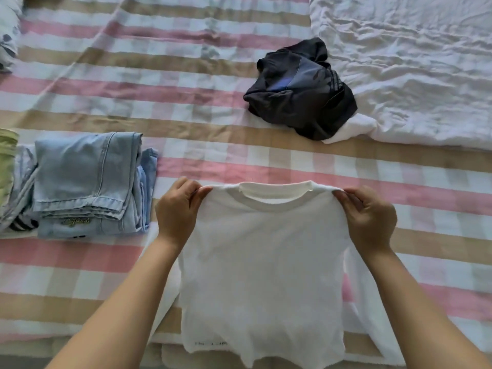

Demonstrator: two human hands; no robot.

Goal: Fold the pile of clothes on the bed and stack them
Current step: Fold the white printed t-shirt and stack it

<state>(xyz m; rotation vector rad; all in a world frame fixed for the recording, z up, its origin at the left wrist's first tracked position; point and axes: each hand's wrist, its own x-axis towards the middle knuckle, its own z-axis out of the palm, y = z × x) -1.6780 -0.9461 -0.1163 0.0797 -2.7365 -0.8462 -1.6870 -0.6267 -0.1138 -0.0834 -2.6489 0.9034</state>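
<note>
A home bedroom: a checked bedsheet (213, 83) is covering the bed, a rumpled white duvet (412, 62) lying alongside (laundry scattered about).

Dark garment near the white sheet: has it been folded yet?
No, the dark garment lies crumpled in a heap, apart from the folded jeans.

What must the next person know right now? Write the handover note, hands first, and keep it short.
Left grip pinches the white T-shirt at one shoulder; right grip pinches the other shoulder.
The shirt is held up spread out over the near edge of the striped bedsheet, not yet folded.
Done: folded jeans top a stack at the left, with other folded pieces under and beside them.
Left: fold this shirt and stack it, then the crumpled dark garment further back, at the edge of the white duvet.
</note>
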